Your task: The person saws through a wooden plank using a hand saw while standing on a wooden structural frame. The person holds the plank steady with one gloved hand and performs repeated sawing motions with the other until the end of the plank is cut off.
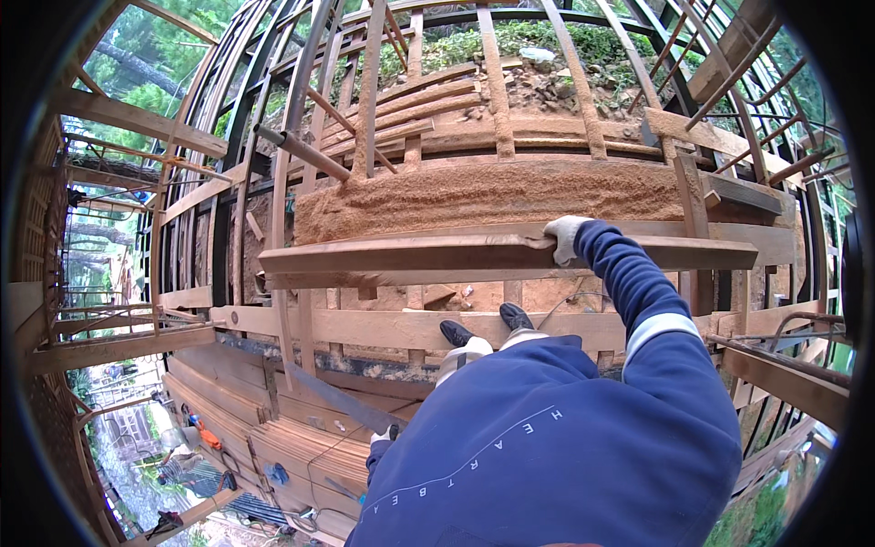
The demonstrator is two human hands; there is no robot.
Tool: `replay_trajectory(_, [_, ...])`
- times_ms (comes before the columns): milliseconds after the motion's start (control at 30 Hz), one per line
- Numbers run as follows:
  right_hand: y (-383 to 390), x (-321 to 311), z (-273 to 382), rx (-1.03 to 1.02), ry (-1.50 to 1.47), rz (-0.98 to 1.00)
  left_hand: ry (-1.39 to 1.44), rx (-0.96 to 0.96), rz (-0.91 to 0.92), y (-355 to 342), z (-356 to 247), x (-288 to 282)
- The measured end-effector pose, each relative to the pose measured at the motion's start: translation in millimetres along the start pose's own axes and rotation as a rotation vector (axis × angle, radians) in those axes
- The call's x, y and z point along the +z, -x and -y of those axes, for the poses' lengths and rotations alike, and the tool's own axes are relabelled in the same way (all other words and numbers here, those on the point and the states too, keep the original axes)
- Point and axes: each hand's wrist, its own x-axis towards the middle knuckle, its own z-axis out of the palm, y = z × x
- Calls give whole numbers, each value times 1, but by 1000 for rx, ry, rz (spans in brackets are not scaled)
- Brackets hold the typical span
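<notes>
My right hand (567, 239), in a white glove, is closed over the top edge of a long wooden beam (410, 258). The beam lies crosswise in front of me, with a small notch in its edge beside my fingers. Low on the left, my gloved left hand (383, 436) is partly hidden by my blue sleeve and body. It grips the dark handle of what looks like a handsaw, whose long grey blade (337, 398) tapers away to the upper left. Saw and beam are apart.
My shoes (488, 325) stand by a plank (365, 322). Beyond the beam, sawdust covers a broad timber (492, 196). A metal pipe (305, 153) slants in at the left. Stacked boards (310, 456) lie lower left, and upright slats (498, 82) surround the frame.
</notes>
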Motion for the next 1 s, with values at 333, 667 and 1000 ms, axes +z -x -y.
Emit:
replay_trajectory(333, [24,26,15,-41,128,-463,76,-40,57,14,10,70])
replay_trajectory(667, [-21,30,90,-95,350,-394,4,-334,-7,87,94,155])
replay_trajectory(1000, [-65,45,68,-182,141,-352,186,-472,32,192,152,281])
